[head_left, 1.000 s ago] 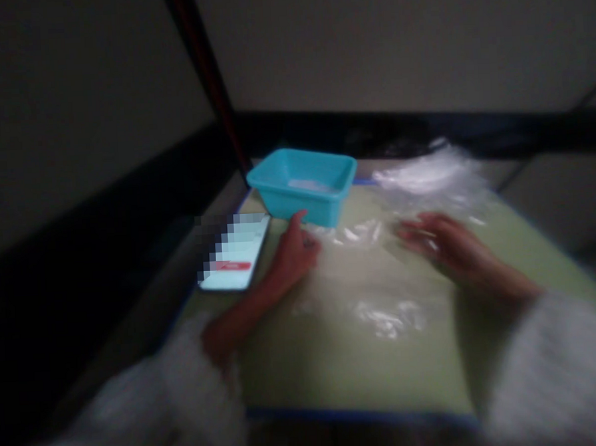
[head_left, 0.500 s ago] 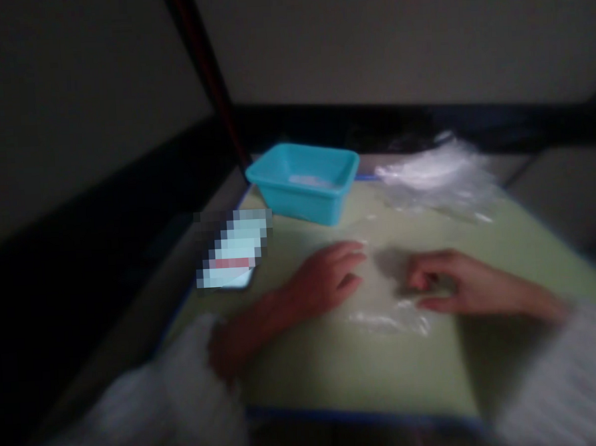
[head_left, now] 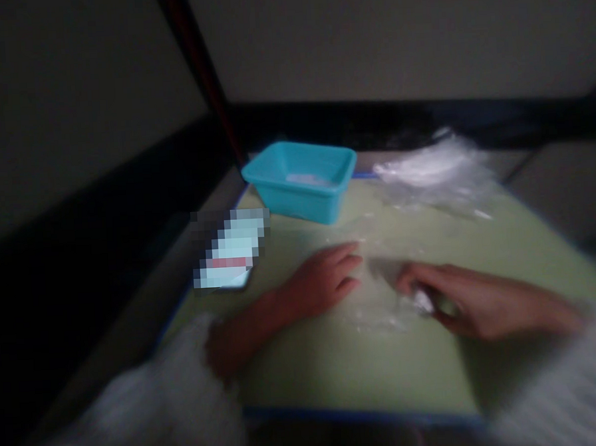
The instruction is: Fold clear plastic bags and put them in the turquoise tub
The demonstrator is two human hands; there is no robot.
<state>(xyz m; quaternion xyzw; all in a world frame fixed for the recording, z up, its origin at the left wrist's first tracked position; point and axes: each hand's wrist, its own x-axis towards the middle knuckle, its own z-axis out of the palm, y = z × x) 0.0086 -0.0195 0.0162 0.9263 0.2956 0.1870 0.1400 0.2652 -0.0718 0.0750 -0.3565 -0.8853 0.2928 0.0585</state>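
Observation:
A clear plastic bag [head_left: 382, 305] lies flat on the pale green mat [head_left: 355, 366] in front of me. My left hand [head_left: 326, 281] rests on its left edge with fingers stretched out flat. My right hand [head_left: 441, 292] is at its right side, fingers curled and pinching a fold of the plastic. Both sleeves are white and fuzzy. The picture is dim and blurred.
A turquoise plastic tub [head_left: 300, 179] stands at the back of the mat with something pale inside. A heap of clear plastic bags [head_left: 435, 172] lies to its right. A lit phone [head_left: 229, 253] sits at the mat's left edge. Dark walls surround the table.
My left hand came back from the tub and flattened on the bag. My right hand drew toward me and closed on the plastic, which is now gathered smaller.

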